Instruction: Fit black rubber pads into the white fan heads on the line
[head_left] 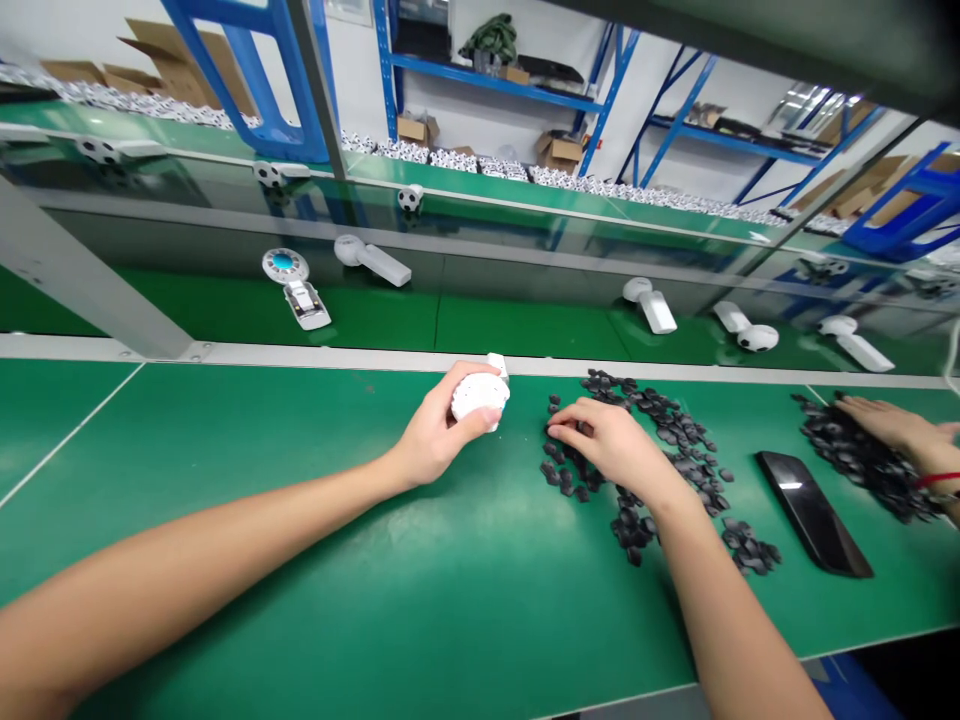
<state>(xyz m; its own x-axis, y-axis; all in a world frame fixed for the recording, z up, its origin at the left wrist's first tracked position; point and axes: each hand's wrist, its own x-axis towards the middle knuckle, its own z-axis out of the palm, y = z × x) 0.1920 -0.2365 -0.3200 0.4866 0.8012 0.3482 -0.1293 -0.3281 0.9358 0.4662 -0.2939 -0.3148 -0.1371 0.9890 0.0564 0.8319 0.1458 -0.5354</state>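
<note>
My left hand (439,425) is wrapped round a white round plastic part (480,393). Its pale disc faces up, and a small white block sticks out beyond the fingers. To the right, the fingertips of my right hand (600,435) are pinched together at the left edge of a scatter of small black pieces (679,430). One dark piece seems to be between thumb and forefinger, mostly hidden by them. More of these flat black pieces lie around and under that hand on the green table (420,600).
A black glossy phone-like slab (814,510) lies on the right. Beyond it, another person's hand (885,420) rests on a second black heap (862,455). Behind a white rail, several white devices (379,262) lie on a green ledge. A white post (97,270) stands left.
</note>
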